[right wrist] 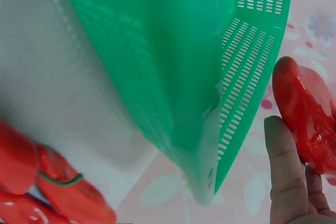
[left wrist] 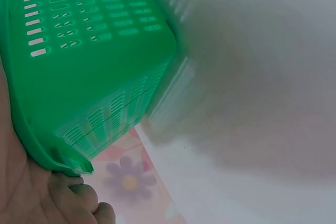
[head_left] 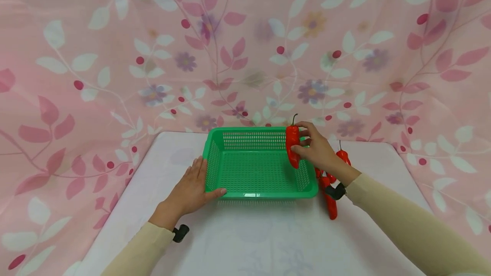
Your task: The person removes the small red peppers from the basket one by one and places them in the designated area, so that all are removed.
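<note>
A green slotted plastic basket [head_left: 249, 195] stands on the white table, and its floor shows bare. My left hand [head_left: 192, 188] rests against the basket's left rim, thumb lying along the front corner; the left wrist view shows the palm against the rim. Over the basket's right side, my right hand [head_left: 316, 148] pinches a red chili pepper [head_left: 293, 139] between thumb and fingers, its green stem pointing up. That pepper [right wrist: 307, 114] also appears at the right edge of the right wrist view. Several more red peppers [head_left: 330, 201] lie on the table right of the basket, partly hidden by my right hand and wrist.
The white table [head_left: 245, 242] extends around the basket. Behind it hangs a pink floral cloth [head_left: 245, 54]. Small black wrist devices show at my left cuff [head_left: 180, 233] and right cuff [head_left: 335, 191].
</note>
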A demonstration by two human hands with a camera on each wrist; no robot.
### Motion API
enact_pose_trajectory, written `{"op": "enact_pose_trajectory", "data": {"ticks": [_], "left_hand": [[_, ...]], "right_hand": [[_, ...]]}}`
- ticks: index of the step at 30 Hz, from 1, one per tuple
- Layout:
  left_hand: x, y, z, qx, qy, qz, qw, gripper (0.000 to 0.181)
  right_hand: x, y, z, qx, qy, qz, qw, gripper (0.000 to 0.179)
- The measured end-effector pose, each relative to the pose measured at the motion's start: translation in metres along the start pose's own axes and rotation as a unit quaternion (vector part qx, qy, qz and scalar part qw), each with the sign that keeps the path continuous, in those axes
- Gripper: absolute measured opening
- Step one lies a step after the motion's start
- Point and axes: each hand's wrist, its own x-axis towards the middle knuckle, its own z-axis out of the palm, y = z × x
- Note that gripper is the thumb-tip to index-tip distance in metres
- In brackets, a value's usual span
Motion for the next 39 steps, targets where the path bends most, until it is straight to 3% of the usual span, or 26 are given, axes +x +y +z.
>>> {"op": "enact_pose_trajectory", "data": {"ticks": [14, 23, 39], "left_hand": [[0.000, -0.002, 0.000, -0.009, -0.003, 0.001, 1.0000, 0.126], [0.001, -0.002, 0.001, -0.027, -0.005, -0.004, 0.9996, 0.126], [0.000, 0.000, 0.001, -0.034, -0.007, -0.005, 0.9994, 0.127]], "right_hand": [[-0.034, 0.019, -0.023, -0.040, 0.015, 0.028, 0.9987, 0.074], [-0.049, 0.027, -0.035, -0.025, 0.013, 0.056, 0.9980, 0.076], [-0.082, 0.054, -0.059, -0.103, 0.020, 0.087, 0.9906, 0.073]]}}
